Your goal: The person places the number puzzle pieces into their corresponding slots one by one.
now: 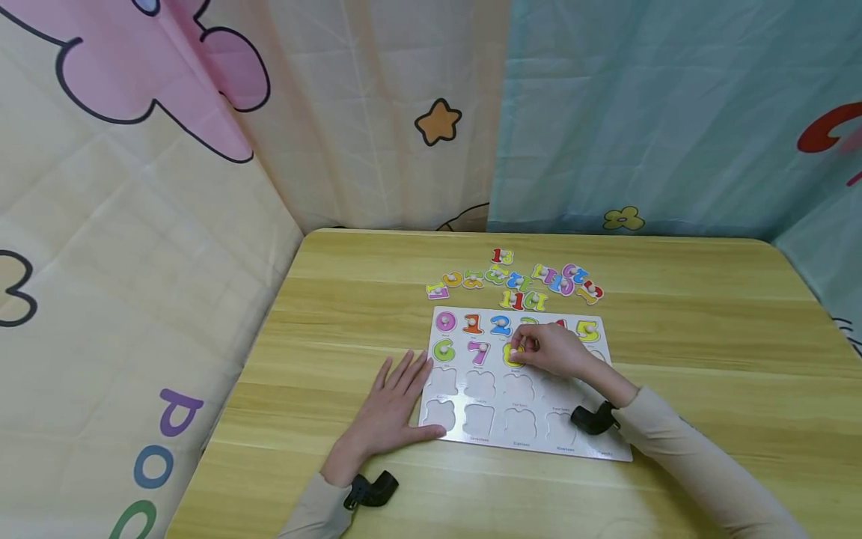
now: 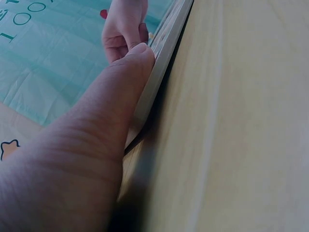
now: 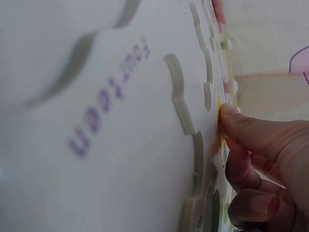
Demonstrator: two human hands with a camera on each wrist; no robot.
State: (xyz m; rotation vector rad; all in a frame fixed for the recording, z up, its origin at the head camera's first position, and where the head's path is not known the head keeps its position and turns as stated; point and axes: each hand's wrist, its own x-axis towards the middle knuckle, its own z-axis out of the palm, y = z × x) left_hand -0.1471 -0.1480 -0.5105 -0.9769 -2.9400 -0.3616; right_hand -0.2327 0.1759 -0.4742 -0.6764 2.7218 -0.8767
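Observation:
A white number-puzzle board (image 1: 500, 389) lies on the table, its upper recesses holding several coloured number pieces with knobs. My right hand (image 1: 555, 350) pinches the yellow number 8 piece (image 1: 508, 355) at its slot in the second row. In the right wrist view the thumb and fingers meet at the yellow edge of that piece (image 3: 219, 118); whether it is fully seated I cannot tell. With fingers spread, my left hand (image 1: 390, 412) rests at the board's left edge. Its thumb touches the board's near left corner, and the left wrist view shows it along the board's edge (image 2: 157, 77).
Beyond the board lie several loose number pieces, among them a red and yellow 13 (image 1: 501, 257) and a red and yellow 11 (image 1: 512, 300). Printed curtains (image 1: 404, 172) stand behind and beside the wooden table (image 1: 707, 337). Lower board recesses hold no pieces.

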